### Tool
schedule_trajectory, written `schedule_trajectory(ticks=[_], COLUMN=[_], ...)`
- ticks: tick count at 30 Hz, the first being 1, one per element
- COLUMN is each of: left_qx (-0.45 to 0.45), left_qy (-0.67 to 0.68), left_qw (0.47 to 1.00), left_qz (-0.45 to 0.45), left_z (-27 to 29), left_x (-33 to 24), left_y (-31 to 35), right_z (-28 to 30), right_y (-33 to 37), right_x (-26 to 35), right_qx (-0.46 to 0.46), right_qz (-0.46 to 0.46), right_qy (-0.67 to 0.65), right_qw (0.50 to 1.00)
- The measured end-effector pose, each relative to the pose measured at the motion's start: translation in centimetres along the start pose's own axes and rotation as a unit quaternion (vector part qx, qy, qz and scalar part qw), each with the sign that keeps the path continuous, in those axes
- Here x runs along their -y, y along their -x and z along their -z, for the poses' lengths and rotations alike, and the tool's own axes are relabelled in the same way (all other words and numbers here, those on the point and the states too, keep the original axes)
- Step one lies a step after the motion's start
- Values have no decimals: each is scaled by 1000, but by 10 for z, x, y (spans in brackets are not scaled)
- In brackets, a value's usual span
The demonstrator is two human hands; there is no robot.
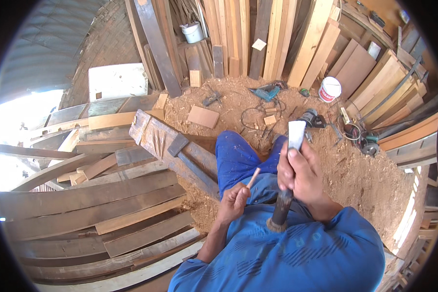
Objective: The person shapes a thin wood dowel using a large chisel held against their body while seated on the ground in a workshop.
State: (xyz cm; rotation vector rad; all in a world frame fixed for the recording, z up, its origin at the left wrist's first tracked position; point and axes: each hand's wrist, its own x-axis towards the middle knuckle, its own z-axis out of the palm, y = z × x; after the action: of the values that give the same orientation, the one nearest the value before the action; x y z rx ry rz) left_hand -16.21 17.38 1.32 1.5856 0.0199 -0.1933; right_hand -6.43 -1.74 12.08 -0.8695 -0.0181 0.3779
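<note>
In my right hand (304,173) is a wide chisel (297,132), its bright flat blade pointing up and its dark handle hanging down below my fist. The fingers wrap round the upper part of it. My left hand (234,200) sits lower and to the left, pinching a thin wooden stick (253,178) that tilts up toward the chisel without touching it. Left of my knee, a hammer (178,145) with a dark head and long handle lies on a thick worn plank (148,127).
Stacked boards (102,214) fill the left side. Upright planks (228,34) lean at the back. On the sawdust floor (355,185) are a teal power tool (267,91), a grey power tool (310,117), cables, a white bucket (330,89) and wood offcuts (203,117).
</note>
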Motion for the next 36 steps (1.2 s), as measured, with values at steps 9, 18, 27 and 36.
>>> schedule_trajectory(ticks=[9, 18, 27, 36], left_qx=[3, 27, -150, -76], left_qy=[60, 318, 105, -45], left_qw=[998, 945, 982, 993], left_qz=[-30, 75, 40, -83], left_z=[-7, -5, -1, -6], left_x=[-23, -31, -52, -66], left_y=[-45, -68, -74, -67], right_z=[21, 18, -20, -25], right_y=[-46, -48, -13, 2], right_x=[-27, -37, -53, -32], right_qx=[35, -75, 55, 56], right_qz=[-47, 6, -216, -173], right_qy=[250, 36, -39, 1], right_qw=[966, 997, 974, 983])
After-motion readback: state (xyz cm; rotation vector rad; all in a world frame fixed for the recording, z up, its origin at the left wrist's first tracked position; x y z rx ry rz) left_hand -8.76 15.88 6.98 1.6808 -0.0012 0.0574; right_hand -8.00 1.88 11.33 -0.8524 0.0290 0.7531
